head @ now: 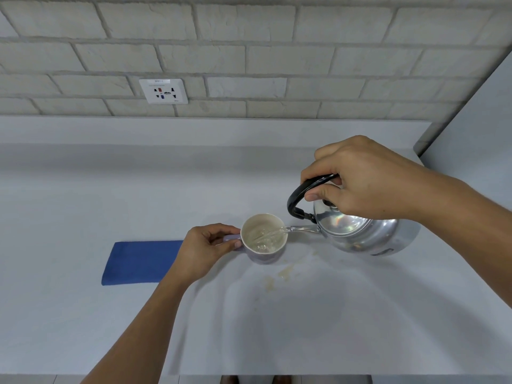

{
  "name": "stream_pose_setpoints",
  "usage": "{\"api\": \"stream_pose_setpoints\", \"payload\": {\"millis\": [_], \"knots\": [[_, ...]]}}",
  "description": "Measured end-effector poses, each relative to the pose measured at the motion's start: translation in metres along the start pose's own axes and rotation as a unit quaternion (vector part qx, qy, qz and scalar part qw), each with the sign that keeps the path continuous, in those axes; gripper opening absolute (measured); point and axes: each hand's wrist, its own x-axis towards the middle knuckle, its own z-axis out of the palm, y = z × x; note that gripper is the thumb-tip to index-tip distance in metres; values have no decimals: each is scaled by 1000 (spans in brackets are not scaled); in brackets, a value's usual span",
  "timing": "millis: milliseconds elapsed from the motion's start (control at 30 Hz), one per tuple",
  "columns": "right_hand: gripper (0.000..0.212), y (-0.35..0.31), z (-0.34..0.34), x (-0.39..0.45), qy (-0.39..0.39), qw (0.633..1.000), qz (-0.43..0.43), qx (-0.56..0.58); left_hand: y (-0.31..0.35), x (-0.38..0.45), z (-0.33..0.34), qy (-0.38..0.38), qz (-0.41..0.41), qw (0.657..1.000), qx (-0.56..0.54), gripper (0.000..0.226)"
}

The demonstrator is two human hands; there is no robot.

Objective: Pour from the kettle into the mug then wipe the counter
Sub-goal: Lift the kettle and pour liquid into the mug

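Observation:
A shiny metal kettle (365, 234) hangs tilted to the left above the counter, my right hand (368, 178) gripping its black handle from above. Clear water streams from the spout into a pale lilac mug (264, 238) standing on the counter just left of it. My left hand (205, 250) holds the mug by its handle on the left side. Water is pooling and splashing inside the mug. A folded blue cloth (138, 263) lies flat on the counter, partly under my left wrist.
Brownish stains (284, 273) mark the grey counter (83, 328) just in front of the mug. A brick wall with a power socket (163, 91) runs along the back. A grey side panel (476, 134) closes the counter on the right.

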Motion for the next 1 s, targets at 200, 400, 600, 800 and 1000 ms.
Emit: {"api": "stream_pose_setpoints", "payload": {"millis": [200,400,600,800,1000], "knots": [[10,1,0,0,8,1000,-3,1,0,0,1,1,3,1000,-4,19],[11,-1,-2,0,1,1000,-4,-7,0,0,1,5,6,1000,-4,19],[13,-3,-5,0,-4,1000,-6,-16,0,-1,1,6,7,1000,0,20],[14,-6,-6,3,-9,999,-14,-37,1,-1,1,8,7,1000,8,20],[12,1,-6,1,19,1000,-10,-1,-1,-1,1,7,-5,1000,4,19]]}}
